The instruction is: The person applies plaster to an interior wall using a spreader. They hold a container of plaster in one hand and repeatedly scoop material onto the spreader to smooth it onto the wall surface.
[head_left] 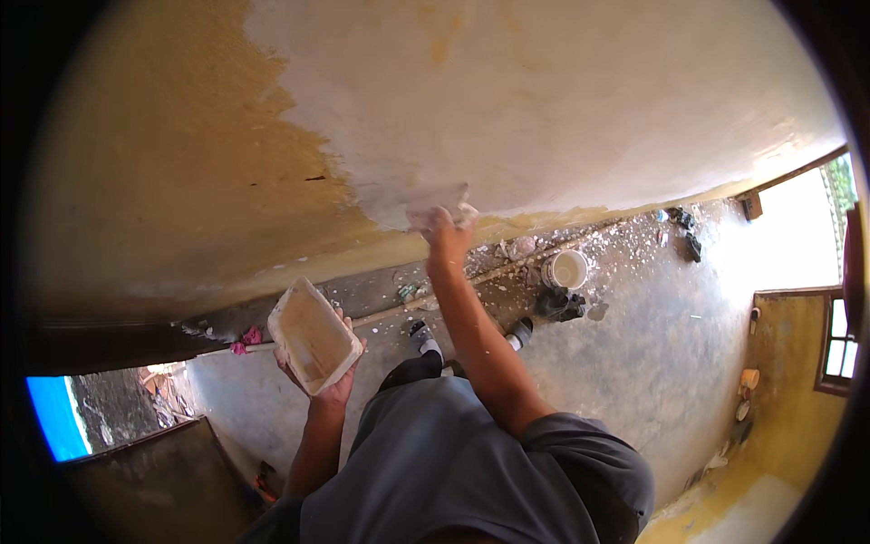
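Note:
My left hand (337,385) grips a rectangular plastic tub (346,374) from beneath and along its right side. A thin pale paste coats the inside of the tub, which is tilted toward me. Ahead of me, my right hand (445,234) is raised to the wall (544,109), its fingers closed and smeared with white. It presses what looks like a flat putty scraper (437,201) against the lower part of the wall; motion blurs the blade. White filler covers the wall's middle and right, while bare yellow paint shows at the left.
A white bucket (565,269) stands on the floor beside a crumpled black bag (560,305). A long pole (507,269) lies along the wall's foot among white flakes. Pink cloth (246,341) lies at the left. A window (840,344) and bright doorway are at the right.

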`<action>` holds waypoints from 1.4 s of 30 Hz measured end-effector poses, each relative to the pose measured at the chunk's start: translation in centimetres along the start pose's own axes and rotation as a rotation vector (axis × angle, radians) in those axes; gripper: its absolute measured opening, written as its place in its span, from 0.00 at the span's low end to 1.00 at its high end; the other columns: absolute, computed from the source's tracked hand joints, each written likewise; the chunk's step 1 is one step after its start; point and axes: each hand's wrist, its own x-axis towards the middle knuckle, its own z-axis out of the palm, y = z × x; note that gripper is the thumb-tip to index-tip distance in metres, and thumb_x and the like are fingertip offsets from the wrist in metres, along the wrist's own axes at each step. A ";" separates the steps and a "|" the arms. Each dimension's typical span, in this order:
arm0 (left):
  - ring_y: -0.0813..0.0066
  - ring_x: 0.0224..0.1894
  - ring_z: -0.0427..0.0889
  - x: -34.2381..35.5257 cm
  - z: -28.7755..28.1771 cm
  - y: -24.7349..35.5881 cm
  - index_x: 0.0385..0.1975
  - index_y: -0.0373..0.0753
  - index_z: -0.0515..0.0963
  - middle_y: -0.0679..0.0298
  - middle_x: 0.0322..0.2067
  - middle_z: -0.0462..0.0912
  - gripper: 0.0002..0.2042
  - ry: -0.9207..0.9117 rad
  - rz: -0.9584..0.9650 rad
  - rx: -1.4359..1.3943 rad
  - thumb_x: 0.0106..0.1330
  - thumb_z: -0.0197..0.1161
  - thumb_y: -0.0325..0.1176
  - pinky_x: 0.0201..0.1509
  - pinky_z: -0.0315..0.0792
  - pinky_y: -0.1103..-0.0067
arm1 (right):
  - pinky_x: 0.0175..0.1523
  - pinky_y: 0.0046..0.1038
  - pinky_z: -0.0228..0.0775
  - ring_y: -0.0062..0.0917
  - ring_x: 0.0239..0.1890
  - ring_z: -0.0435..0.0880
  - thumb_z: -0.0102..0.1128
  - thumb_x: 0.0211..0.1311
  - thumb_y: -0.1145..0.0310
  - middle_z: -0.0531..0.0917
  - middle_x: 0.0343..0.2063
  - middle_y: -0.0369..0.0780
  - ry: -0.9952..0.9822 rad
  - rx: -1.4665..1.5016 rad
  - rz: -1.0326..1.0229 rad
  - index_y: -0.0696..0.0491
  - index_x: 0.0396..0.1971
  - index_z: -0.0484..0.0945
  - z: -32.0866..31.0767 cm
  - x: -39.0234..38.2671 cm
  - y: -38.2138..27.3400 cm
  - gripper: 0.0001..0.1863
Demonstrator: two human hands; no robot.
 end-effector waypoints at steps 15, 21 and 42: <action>0.45 0.68 0.62 1.7 0.0 -2.1 0.73 0.48 0.49 0.45 0.68 0.58 0.47 -0.056 -0.035 0.119 0.59 0.61 0.64 0.60 0.66 0.41 | 0.34 0.28 0.68 0.24 0.28 0.73 0.51 0.60 0.76 0.75 0.25 0.37 0.625 -0.334 -0.397 0.55 0.29 0.74 -29.4 20.9 1.2 0.03; 0.50 0.72 0.54 2.1 0.7 -4.0 0.74 0.51 0.46 0.51 0.72 0.49 0.45 -0.001 -0.210 0.095 0.62 0.59 0.63 0.65 0.58 0.40 | 0.49 0.38 0.69 0.40 0.42 0.78 0.53 0.63 0.72 0.80 0.40 0.51 0.506 -0.580 -0.499 0.63 0.42 0.76 -31.3 30.9 1.9 0.12; 0.48 0.72 0.52 4.3 0.5 -7.2 0.74 0.53 0.42 0.56 0.74 0.43 0.49 0.082 -0.290 0.061 0.58 0.52 0.73 0.66 0.51 0.36 | 0.62 0.38 0.62 0.44 0.52 0.74 0.47 0.70 0.69 0.76 0.45 0.53 0.213 -0.440 -0.513 0.67 0.52 0.65 -18.6 12.7 4.5 0.19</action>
